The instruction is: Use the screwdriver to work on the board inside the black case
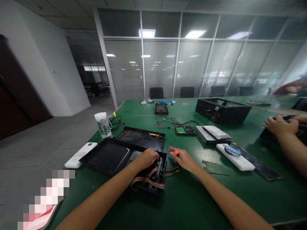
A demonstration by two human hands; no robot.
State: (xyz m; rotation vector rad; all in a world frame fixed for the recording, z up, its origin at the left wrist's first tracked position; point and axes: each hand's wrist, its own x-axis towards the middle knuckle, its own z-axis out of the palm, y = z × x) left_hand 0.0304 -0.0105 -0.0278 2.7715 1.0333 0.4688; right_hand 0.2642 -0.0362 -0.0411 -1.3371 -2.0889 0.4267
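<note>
A black plastic device case [103, 155] lies opened on the green table, its far panel [139, 140] spread behind the nearer part. My left hand [148, 158] reaches into the right end of the case, fingers curled closed by the inner wall; whatever they grip is hidden. Striped ribbon wires [153, 179] spill out below that hand. Just right of the case, my right hand [183, 159] holds a small screwdriver [176, 152] with an orange handle, its thin shaft pointing up and left, apart from the case.
A clear bottle [103, 126] and a white device [81, 155] stand left. A hard drive [184, 130], a metal drive unit [212, 135], another white device [236, 157] and a large black chassis [223, 110] lie right. A co-worker's hands [280, 126] work at the far right.
</note>
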